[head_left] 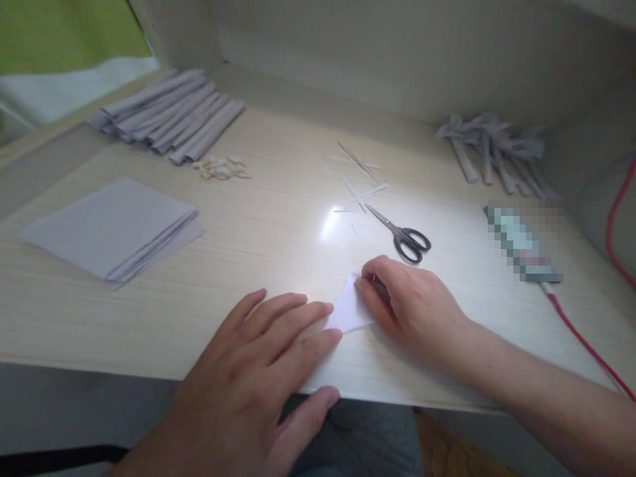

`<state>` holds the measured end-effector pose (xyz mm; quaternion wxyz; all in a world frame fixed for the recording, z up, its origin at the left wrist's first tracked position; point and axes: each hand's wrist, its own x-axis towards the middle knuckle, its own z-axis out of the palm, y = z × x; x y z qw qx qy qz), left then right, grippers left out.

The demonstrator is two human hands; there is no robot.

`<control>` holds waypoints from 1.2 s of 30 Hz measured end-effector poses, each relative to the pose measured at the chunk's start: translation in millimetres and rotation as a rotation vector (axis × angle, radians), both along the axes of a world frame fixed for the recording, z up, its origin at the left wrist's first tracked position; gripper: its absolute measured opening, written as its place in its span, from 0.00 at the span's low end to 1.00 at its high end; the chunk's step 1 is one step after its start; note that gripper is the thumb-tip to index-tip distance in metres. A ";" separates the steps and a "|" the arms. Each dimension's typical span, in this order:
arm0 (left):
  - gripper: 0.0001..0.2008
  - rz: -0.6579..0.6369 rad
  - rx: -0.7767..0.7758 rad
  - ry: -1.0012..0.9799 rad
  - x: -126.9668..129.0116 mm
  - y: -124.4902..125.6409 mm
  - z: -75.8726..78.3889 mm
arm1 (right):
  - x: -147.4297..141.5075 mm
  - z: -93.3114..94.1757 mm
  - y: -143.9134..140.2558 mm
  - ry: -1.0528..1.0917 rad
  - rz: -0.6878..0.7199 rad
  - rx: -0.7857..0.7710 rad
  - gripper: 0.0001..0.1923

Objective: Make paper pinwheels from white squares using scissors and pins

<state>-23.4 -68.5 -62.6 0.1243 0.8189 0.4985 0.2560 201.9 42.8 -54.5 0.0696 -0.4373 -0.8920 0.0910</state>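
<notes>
A small white sheet of paper [349, 309] lies near the front edge of the light wooden table [258, 252]. My left hand [253, 377] lies flat with spread fingers on its left part, pressing it down. My right hand [412, 305] has curled fingers pinching the paper's right corner. Most of the paper is hidden under both hands.
Grey-handled scissors [405, 235] lie just beyond my right hand, with thin paper strips [360, 182] behind them. A stack of white sheets [116, 228] is at the left, rolled paper tubes [169, 119] at back left, finished folded pieces [497, 149] at back right. A blurred tube [521, 245] and red cable [586, 341] lie right.
</notes>
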 end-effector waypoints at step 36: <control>0.18 0.020 0.117 0.149 -2.0 -15.2 -9.1 | 37.9 -24.8 -103.7 -0.027 -0.114 0.169 0.44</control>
